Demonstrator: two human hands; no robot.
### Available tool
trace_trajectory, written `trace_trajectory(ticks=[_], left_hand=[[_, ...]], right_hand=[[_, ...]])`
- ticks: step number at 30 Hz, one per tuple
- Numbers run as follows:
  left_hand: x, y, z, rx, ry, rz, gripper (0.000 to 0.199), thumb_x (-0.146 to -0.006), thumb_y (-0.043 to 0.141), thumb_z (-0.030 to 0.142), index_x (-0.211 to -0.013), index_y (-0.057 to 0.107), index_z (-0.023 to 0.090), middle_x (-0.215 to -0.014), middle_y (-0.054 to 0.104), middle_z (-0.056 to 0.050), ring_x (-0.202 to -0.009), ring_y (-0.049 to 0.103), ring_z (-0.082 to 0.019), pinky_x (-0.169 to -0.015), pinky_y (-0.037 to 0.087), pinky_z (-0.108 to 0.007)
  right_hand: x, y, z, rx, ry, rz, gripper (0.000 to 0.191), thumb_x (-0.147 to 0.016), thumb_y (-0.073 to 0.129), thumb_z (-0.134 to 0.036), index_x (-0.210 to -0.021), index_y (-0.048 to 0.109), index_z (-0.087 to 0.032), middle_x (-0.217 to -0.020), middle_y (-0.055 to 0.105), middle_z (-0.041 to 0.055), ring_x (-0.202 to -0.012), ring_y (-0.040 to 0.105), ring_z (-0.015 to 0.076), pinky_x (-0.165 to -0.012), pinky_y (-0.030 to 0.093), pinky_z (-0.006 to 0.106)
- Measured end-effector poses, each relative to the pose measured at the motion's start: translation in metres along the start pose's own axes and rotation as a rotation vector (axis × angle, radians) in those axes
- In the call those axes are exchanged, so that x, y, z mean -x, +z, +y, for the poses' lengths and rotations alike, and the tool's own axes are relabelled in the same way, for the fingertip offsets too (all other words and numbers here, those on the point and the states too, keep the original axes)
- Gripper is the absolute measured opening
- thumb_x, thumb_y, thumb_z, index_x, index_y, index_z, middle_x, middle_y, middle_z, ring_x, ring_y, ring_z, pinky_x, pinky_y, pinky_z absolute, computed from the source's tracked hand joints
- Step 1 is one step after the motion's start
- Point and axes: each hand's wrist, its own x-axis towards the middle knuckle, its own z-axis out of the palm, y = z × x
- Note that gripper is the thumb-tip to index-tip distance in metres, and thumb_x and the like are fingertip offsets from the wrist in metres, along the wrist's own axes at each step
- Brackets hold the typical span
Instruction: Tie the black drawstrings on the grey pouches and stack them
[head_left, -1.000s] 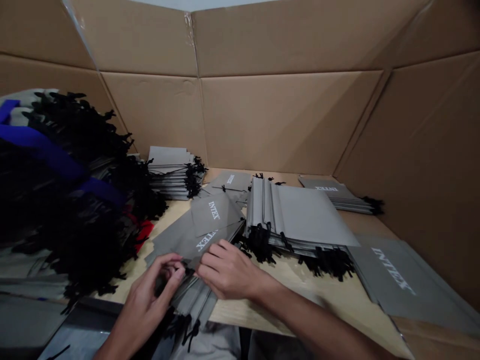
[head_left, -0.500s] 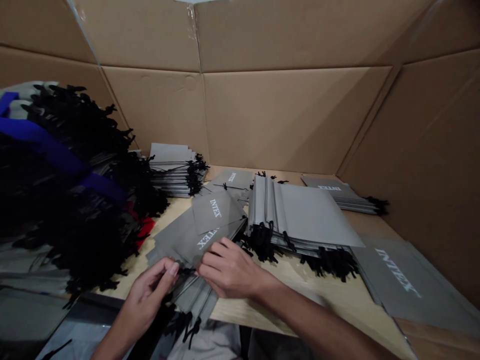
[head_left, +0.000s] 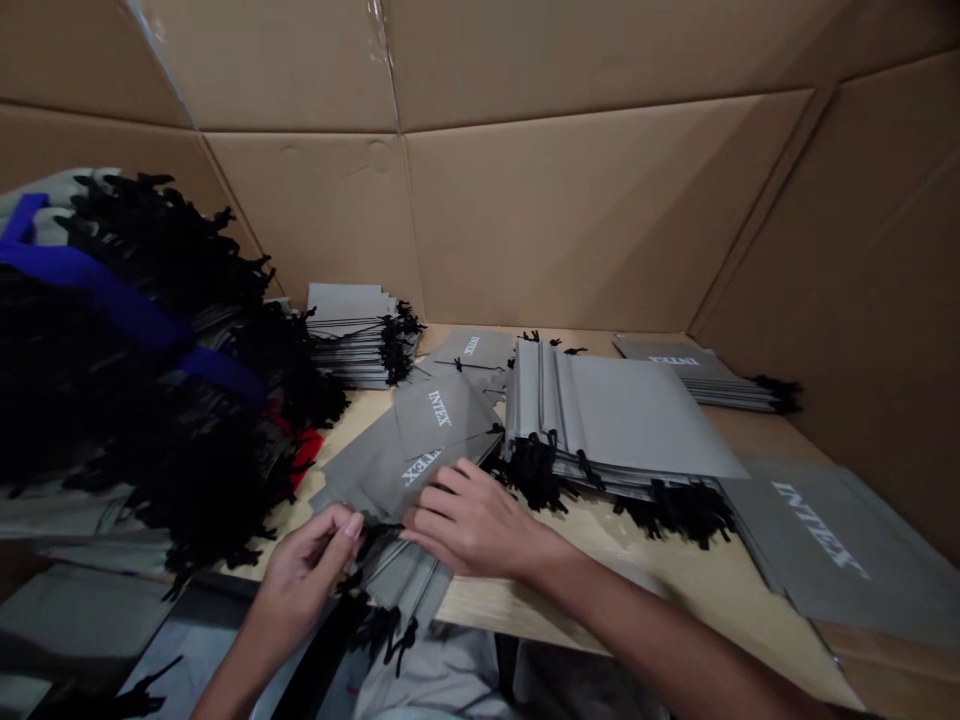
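Both hands pinch a short black drawstring cord (head_left: pixel 382 527) stretched between them over a pile of grey pouches. My left hand (head_left: pixel 319 555) closes thumb and forefinger on the cord's left end. At its right end, my right hand (head_left: pixel 469 520) is closed with its knuckles up; the fingertips are partly hidden. Just beyond the hands lie flat grey pouches (head_left: pixel 446 410) printed INTEX in white. Below the cord, more grey pouches (head_left: pixel 409 580) hang toward the table's front edge, with black cord ends dangling.
A large heap of bundled pouches (head_left: pixel 150 400) with blue straps rises on the left. Further back is a neat pouch stack (head_left: pixel 349 345). Right of my hands stands another stack (head_left: pixel 645 415), and larger INTEX pouches (head_left: pixel 832 530) lie far right. Cardboard walls (head_left: pixel 570 230) enclose the table.
The view has shifted slightly, so the things appear a little further right. Both hands stay closed on the cord, which looks pulled straighter between them.
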Motion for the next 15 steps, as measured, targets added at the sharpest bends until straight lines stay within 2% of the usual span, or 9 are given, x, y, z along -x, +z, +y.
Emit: trace_trajectory(ticks=[2, 4, 8, 10, 12, 14, 15], left_hand=[[0.0, -0.002, 0.002, -0.029, 0.015, 0.051, 0.054, -0.094, 0.07, 0.065, -0.063, 0.059, 0.022, -0.06, 0.051, 0.003, -0.056, 0.048, -0.015, -0.054, 0.043, -0.024], [-0.001, -0.002, 0.001, -0.046, 0.026, 0.103, 0.051, -0.096, 0.067, 0.062, -0.064, 0.06, 0.023, -0.06, 0.054, 0.003, -0.056, 0.05, -0.015, -0.055, 0.044, -0.024], [-0.001, 0.003, -0.003, -0.061, 0.035, 0.149, 0.046, -0.099, 0.062, 0.055, -0.067, 0.062, 0.023, -0.061, 0.058, 0.002, -0.057, 0.054, -0.016, -0.055, 0.046, -0.023], [-0.001, 0.008, -0.005, -0.063, 0.039, 0.137, 0.044, -0.098, 0.063, 0.054, -0.067, 0.063, 0.023, -0.061, 0.059, 0.002, -0.057, 0.056, -0.016, -0.056, 0.047, -0.023], [-0.002, 0.011, -0.008, -0.063, 0.042, 0.122, 0.043, -0.097, 0.065, 0.053, -0.067, 0.064, 0.022, -0.061, 0.06, 0.002, -0.058, 0.058, -0.016, -0.056, 0.048, -0.024], [-0.002, 0.013, -0.01, -0.061, 0.04, 0.111, 0.044, -0.098, 0.065, 0.053, -0.067, 0.064, 0.022, -0.062, 0.061, 0.002, -0.06, 0.06, -0.017, -0.058, 0.048, -0.024], [-0.002, 0.013, -0.012, -0.059, 0.039, 0.107, 0.044, -0.098, 0.065, 0.053, -0.067, 0.065, 0.022, -0.063, 0.062, 0.002, -0.06, 0.06, -0.017, -0.059, 0.048, -0.024]], right_hand=[[0.0, -0.005, 0.004, -0.038, 0.032, -0.022, 0.019, -0.113, 0.06, -0.033, -0.104, 0.07, -0.019, -0.091, 0.071, 0.0031, -0.087, 0.054, 0.0211, -0.077, 0.036, 0.038], [0.001, -0.01, 0.009, -0.067, 0.071, -0.056, 0.015, -0.111, 0.061, -0.029, -0.113, 0.071, -0.019, -0.098, 0.073, 0.0054, -0.091, 0.056, 0.0224, -0.079, 0.039, 0.039], [-0.007, -0.025, 0.013, -0.219, 0.185, -0.033, 0.017, -0.108, 0.064, -0.029, -0.116, 0.073, -0.017, -0.105, 0.075, 0.0093, -0.095, 0.062, 0.0242, -0.081, 0.046, 0.04], [-0.016, -0.04, 0.003, -0.421, 0.296, 0.076, 0.018, -0.11, 0.061, -0.029, -0.116, 0.074, -0.018, -0.103, 0.075, 0.0084, -0.092, 0.065, 0.0221, -0.08, 0.051, 0.038], [-0.022, -0.062, -0.015, -0.636, 0.43, 0.215, 0.023, -0.113, 0.052, -0.026, -0.118, 0.074, -0.023, -0.096, 0.074, 0.0051, -0.083, 0.066, 0.0187, -0.073, 0.053, 0.034], [-0.02, -0.086, -0.036, -0.679, 0.549, 0.242, 0.029, -0.115, 0.046, -0.029, -0.115, 0.074, -0.029, -0.087, 0.07, 0.0035, -0.074, 0.064, 0.0193, -0.065, 0.052, 0.035], [-0.015, -0.098, -0.046, -0.601, 0.585, 0.238, 0.028, -0.114, 0.047, -0.03, -0.112, 0.075, -0.033, -0.081, 0.068, 0.0032, -0.071, 0.063, 0.0205, -0.062, 0.051, 0.036]])
